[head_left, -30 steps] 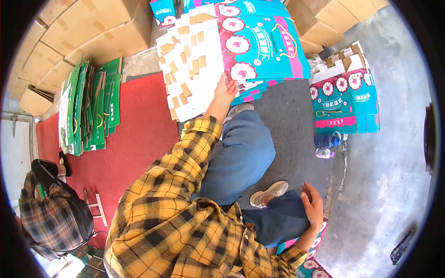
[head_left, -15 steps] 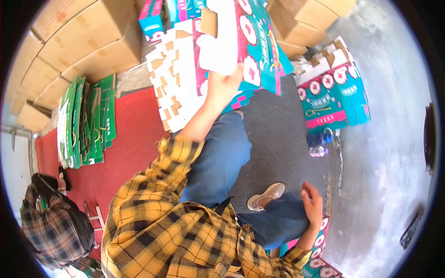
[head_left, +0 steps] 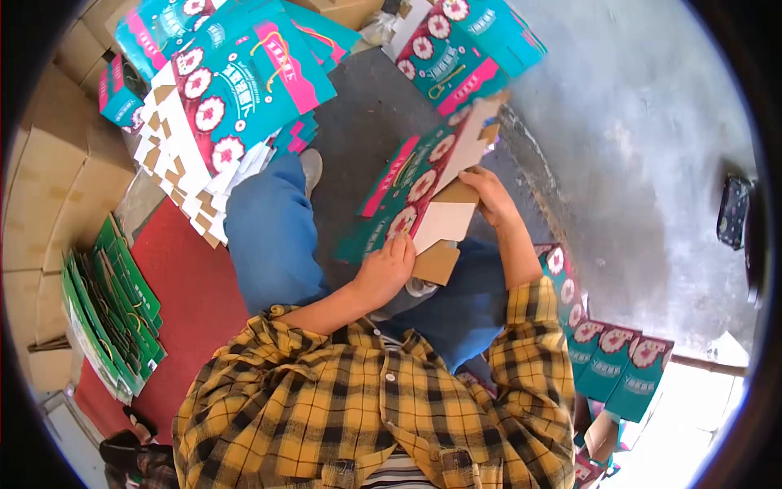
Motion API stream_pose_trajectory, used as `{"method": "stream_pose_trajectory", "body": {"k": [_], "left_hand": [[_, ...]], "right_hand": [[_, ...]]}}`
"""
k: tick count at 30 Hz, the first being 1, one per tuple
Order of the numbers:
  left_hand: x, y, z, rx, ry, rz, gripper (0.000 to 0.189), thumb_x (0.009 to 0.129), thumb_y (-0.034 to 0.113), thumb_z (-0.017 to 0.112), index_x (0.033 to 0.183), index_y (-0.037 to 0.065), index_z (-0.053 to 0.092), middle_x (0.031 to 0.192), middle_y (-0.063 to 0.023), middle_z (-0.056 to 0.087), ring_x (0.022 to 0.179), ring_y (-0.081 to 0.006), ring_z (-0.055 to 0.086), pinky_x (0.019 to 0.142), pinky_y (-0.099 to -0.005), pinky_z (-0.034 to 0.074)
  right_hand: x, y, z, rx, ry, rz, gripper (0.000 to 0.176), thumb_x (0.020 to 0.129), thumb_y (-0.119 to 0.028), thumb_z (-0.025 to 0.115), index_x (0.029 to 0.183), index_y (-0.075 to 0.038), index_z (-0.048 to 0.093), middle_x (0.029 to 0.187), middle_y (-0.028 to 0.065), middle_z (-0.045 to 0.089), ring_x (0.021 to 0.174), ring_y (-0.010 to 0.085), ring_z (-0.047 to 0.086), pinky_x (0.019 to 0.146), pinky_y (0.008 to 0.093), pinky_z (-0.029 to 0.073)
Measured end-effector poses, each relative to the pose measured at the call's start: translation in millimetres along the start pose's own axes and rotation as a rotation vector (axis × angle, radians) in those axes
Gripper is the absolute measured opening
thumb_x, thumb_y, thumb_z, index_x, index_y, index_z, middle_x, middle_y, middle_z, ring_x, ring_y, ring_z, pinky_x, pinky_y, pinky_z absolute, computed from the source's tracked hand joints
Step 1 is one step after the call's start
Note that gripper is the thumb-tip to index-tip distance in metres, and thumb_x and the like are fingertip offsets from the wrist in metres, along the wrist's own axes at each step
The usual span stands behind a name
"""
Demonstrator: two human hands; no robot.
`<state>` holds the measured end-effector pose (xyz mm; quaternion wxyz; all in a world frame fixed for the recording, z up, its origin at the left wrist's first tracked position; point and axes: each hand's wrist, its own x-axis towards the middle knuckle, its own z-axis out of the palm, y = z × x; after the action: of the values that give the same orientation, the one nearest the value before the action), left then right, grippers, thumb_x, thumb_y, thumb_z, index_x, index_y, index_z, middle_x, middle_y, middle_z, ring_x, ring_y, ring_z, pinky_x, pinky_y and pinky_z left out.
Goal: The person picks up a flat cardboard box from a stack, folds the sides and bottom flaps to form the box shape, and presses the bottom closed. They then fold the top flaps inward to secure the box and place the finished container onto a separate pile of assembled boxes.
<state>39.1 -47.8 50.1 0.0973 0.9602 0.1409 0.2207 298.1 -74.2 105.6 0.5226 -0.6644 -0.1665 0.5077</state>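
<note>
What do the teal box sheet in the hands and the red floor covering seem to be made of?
Box sheet: likely printed paperboard, with a smooth teal face, plain white inside and brown tabs where the left hand and right hand hold it. Red floor covering: probably carpet or felt, matte; the weave is too small to tell.

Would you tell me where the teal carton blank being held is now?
In the head view, the teal carton blank is mid-frame above the jeans, left hand on its near edge, right hand on its flap.

Single head-worn fisheye view, steeply downward, close.
</note>
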Motion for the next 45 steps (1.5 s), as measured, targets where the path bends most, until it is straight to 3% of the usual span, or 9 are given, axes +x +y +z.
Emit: {"method": "stream_pose_trajectory", "body": {"k": [10, 18, 19, 24, 32, 36, 41, 43, 45], "left_hand": [[1, -19, -15, -0.823, -0.427, -0.14, 0.06, 0.081, 0.022, 0.066, 0.132, 0.0, 0.041, 0.14, -0.0233, 0.037, 0.126, -0.0386, 0.042, 0.103, -0.0419, 0.039], [33, -70, -74, -0.663, 0.308, -0.346, 0.04, 0.087, 0.016, 0.064, 0.122, 0.0, 0.053, 0.131, -0.0183, 0.049, 0.123, -0.0319, 0.047, 0.103, -0.0388, 0.037], [39, -75, -94, -0.543, 0.376, -0.315, 0.04, 0.087, 0.015, 0.064, 0.122, 0.0, 0.053, 0.132, -0.0182, 0.05, 0.123, -0.0315, 0.047, 0.103, -0.0389, 0.036], [64, -77, -177, -0.261, 0.612, -0.196, 0.045, 0.081, 0.013, 0.07, 0.121, -0.002, 0.054, 0.126, -0.02, 0.053, 0.115, -0.0333, 0.053, 0.097, -0.0388, 0.041], [66, -92, -151, -0.336, -0.098, -0.145, 0.057, 0.082, 0.03, 0.069, 0.125, -0.001, 0.051, 0.125, -0.0195, 0.055, 0.116, -0.0357, 0.052, 0.098, -0.0389, 0.041], [78, -52, -90, -0.436, -0.187, -0.134, 0.064, 0.087, 0.038, 0.061, 0.135, 0.002, 0.041, 0.131, -0.0199, 0.049, 0.12, -0.0367, 0.049, 0.097, -0.0407, 0.043], [69, -22, -21, -0.585, -0.262, -0.291, 0.049, 0.091, 0.024, 0.051, 0.133, 0.002, 0.039, 0.114, -0.022, 0.053, 0.102, -0.0382, 0.056, 0.084, -0.0459, 0.048], [59, -21, 1, -0.53, -0.334, -0.402, 0.048, 0.091, 0.015, 0.049, 0.136, 0.003, 0.038, 0.12, -0.0231, 0.052, 0.107, -0.0382, 0.055, 0.088, -0.0452, 0.047], [40, -14, 15, -0.487, -0.289, -0.395, 0.049, 0.09, 0.013, 0.049, 0.136, 0.001, 0.037, 0.121, -0.0231, 0.052, 0.108, -0.0381, 0.055, 0.089, -0.0448, 0.047]], "right_hand": [[-18, 24, -16, -0.128, -0.13, -0.053, 0.037, 0.086, -0.008, 0.053, 0.123, -0.001, 0.055, 0.108, 0.0064, 0.064, 0.093, 0.0143, 0.062, 0.079, 0.0262, 0.05], [-35, -48, -10, -0.537, -0.165, -0.296, 0.032, 0.088, -0.007, 0.056, 0.119, 0.0, 0.057, 0.102, 0.0034, 0.065, 0.092, 0.0128, 0.06, 0.081, 0.0289, 0.048], [-36, -54, -8, -0.754, -0.072, -0.585, 0.03, 0.086, -0.004, 0.055, 0.116, -0.004, 0.059, 0.092, 0.0062, 0.067, 0.083, 0.0166, 0.062, 0.077, 0.0304, 0.049], [-53, -108, 2, -1.095, -0.003, -0.689, 0.027, 0.083, -0.004, 0.057, 0.108, -0.01, 0.063, 0.088, 0.0182, 0.065, 0.083, 0.0333, 0.064, 0.075, 0.0375, 0.05], [-70, -137, 16, -1.639, -0.005, -0.986, 0.014, 0.076, -0.005, 0.056, 0.084, -0.012, 0.065, 0.081, 0.006, 0.061, 0.083, 0.0283, 0.062, 0.073, 0.0427, 0.049], [-69, -133, 34, -1.748, -0.165, -1.316, 0.011, 0.07, -0.008, 0.057, 0.077, -0.014, 0.063, 0.074, 0.0011, 0.057, 0.087, 0.0208, 0.059, 0.093, 0.0371, 0.043], [-45, -87, 25, -1.913, -0.079, -1.184, 0.029, 0.071, -0.011, 0.062, 0.1, -0.012, 0.063, 0.1, 0.0058, 0.06, 0.108, 0.0228, 0.054, 0.106, 0.042, 0.036], [-43, -56, 19, -1.573, 0.52, -1.121, 0.047, 0.075, -0.016, 0.066, 0.12, -0.01, 0.056, 0.118, 0.0137, 0.057, 0.118, 0.0306, 0.049, 0.104, 0.0425, 0.037], [-33, -15, -1, -1.412, 0.52, -0.889, 0.059, 0.076, -0.021, 0.067, 0.13, -0.009, 0.047, 0.126, 0.0185, 0.051, 0.12, 0.0331, 0.047, 0.104, 0.0423, 0.037]]}}
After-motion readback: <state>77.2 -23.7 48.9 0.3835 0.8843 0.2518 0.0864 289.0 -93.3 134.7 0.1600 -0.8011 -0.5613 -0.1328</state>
